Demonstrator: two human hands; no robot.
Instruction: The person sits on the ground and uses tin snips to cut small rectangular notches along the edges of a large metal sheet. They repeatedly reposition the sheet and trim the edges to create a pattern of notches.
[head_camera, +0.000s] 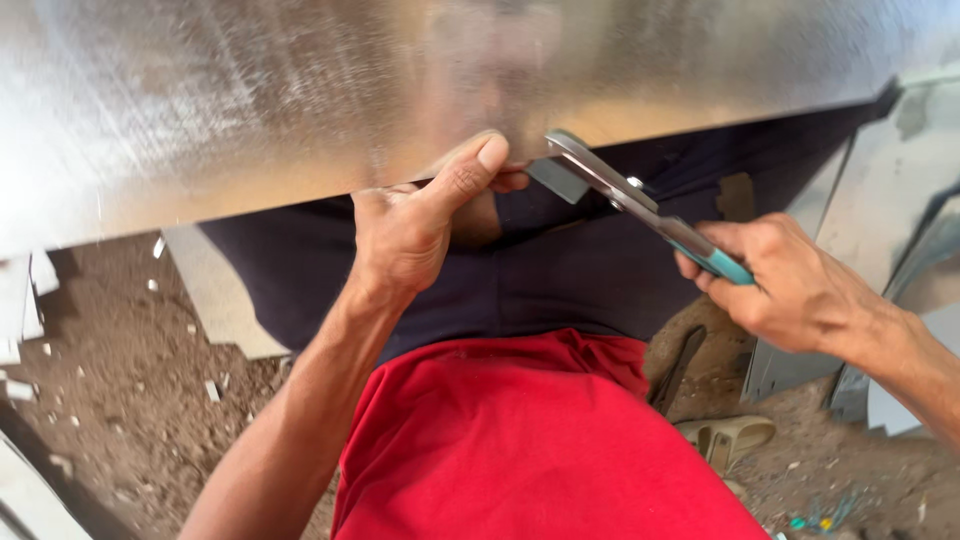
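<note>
Gripping the teal handles of the tin snips (640, 205), your right hand (790, 285) is wrapped tight around them, with the blades pointing up and left so the tip meets the lower edge of the big shiny metal sheet (300, 90) that fills the top of the view. Your left hand (420, 225) pinches that same edge just beside the blades, thumb pressed flat on the upper face and fingers curled underneath, so it's closed on the sheet. A small grey flap of metal (558, 180) hangs at the edge right under the snips' tip. Below all that you've got your dark trousers and red shirt (530, 440). Off to the right lean more grey sheet pieces (900, 180), and a tan sandal (730, 435) sits on the dirt ground (120, 400), which is sprinkled with little metal offcuts.
</note>
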